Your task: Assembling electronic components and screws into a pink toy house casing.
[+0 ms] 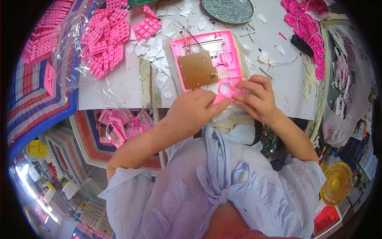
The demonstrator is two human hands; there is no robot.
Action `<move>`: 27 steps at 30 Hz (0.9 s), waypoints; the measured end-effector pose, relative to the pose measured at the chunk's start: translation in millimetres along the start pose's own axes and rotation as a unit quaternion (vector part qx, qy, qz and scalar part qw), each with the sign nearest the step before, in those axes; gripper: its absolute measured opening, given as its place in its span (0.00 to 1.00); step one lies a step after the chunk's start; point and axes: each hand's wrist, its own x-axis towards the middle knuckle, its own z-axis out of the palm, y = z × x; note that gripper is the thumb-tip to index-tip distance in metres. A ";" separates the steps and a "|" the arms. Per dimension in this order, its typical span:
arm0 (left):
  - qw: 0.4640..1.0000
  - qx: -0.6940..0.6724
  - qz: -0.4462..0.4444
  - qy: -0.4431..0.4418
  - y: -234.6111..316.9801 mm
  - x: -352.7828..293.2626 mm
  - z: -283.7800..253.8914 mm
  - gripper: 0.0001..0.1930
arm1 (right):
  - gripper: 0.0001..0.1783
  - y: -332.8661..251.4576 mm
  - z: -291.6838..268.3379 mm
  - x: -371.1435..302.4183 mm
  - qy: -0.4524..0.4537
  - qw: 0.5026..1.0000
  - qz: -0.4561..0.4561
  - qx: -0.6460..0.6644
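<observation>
A pink plastic housing lies open on the table in front of me, on a clear plastic bag. Over its left part rests a brown circuit board, with several thin wires rising past the far edge. My left hand is closed on the housing's near edge, its thumb pointing right. At the near right corner, my right hand has its fingertips pinched together beside the round ring in the housing. What those fingertips hold is too small to tell; a thin red wire runs close to them.
Pink keypad pieces are heaped at the far left, beside scattered white paper squares. An oval dish of small metal parts stands at the back. Bundled pink cords lie far right. A bin below the table holds pink housings.
</observation>
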 end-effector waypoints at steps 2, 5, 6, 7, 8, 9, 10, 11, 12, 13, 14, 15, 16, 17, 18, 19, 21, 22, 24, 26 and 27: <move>1.000 0.021 0.017 -0.003 1.2 4.8 -3.1 0.28 | 0.20 -5.3 0.8 -8.5 0.005 0.999 0.007 -0.042; 0.998 0.060 0.035 -0.007 1.7 8.1 -0.6 0.30 | 0.23 -19.0 -2.8 -12.5 -0.016 0.995 0.026 -0.091; 0.996 0.074 0.038 -0.008 2.4 9.0 1.2 0.30 | 0.24 -24.7 -6.7 -11.3 -0.031 0.993 0.032 -0.107; 0.996 0.083 0.039 -0.007 3.3 10.0 0.9 0.29 | 0.24 -29.3 -10.1 -6.9 -0.044 0.991 0.037 -0.123; 0.995 0.092 0.039 -0.006 4.9 11.4 1.3 0.28 | 0.24 -31.3 -14.9 -4.1 -0.067 0.989 0.034 -0.126; 0.994 0.102 0.039 -0.004 6.3 12.3 1.9 0.28 | 0.24 -31.7 -21.6 -2.2 -0.089 0.987 0.030 -0.129; 0.994 0.104 0.039 -0.001 7.6 12.4 1.1 0.27 | 0.23 -30.6 -26.3 4.0 -0.109 0.985 0.023 -0.130; 0.993 0.108 0.038 0.003 9.3 12.0 0.8 0.26 | 0.23 -26.3 -33.0 19.5 -0.126 0.988 0.024 -0.084; 0.993 0.111 0.037 0.008 10.2 10.5 0.6 0.25 | 0.22 -17.6 -41.1 40.9 -0.145 0.989 0.024 -0.037; 0.993 0.109 0.038 0.014 10.0 8.6 2.4 0.25 | 0.21 -10.4 -45.7 56.9 -0.164 0.986 0.028 0.007; 0.993 0.110 0.036 0.021 9.2 7.3 5.5 0.24 | 0.16 -6.5 -38.3 73.6 -0.120 0.991 0.050 0.026; 0.993 0.110 0.033 0.028 8.6 6.1 7.3 0.24 | 0.14 -4.5 -25.2 90.6 -0.096 0.990 0.096 0.029; 0.993 0.104 0.039 0.039 8.3 6.8 9.9 0.24 | 0.12 -5.7 -12.8 104.9 -0.074 0.985 0.153 0.024; 0.993 0.104 0.041 0.049 8.2 7.8 10.3 0.24 | 0.10 -3.6 -1.0 119.5 -0.048 0.977 0.204 0.023; 0.992 0.103 0.046 0.056 7.7 9.1 8.3 0.24 | 0.11 2.4 10.2 133.6 -0.081 0.974 0.207 -0.037; 0.995 0.081 0.038 0.034 7.1 8.6 6.0 0.23 | 0.11 9.6 23.1 146.4 -0.115 0.967 0.209 -0.094; 0.999 0.035 0.018 -0.006 5.2 7.5 0.3 0.22 | 0.12 14.7 34.4 152.2 -0.129 0.961 0.204 -0.136; 0.999 -0.040 -0.015 0.018 1.3 7.1 -3.7 0.20 | 0.12 17.2 37.4 150.6 -0.109 0.967 0.197 -0.118; 0.977 -0.191 -0.075 0.066 -15.2 10.9 -16.0 0.17 | 0.12 19.2 37.6 147.6 -0.063 0.975 0.208 -0.049; 0.957 -0.141 -0.178 0.178 -37.5 25.8 -26.9 0.13 | 0.12 15.7 32.8 146.6 -0.069 0.967 0.246 -0.013; 0.956 -0.062 -0.177 0.225 -54.1 37.6 -29.8 0.14 | 0.12 14.8 30.4 146.4 -0.071 0.961 0.266 0.005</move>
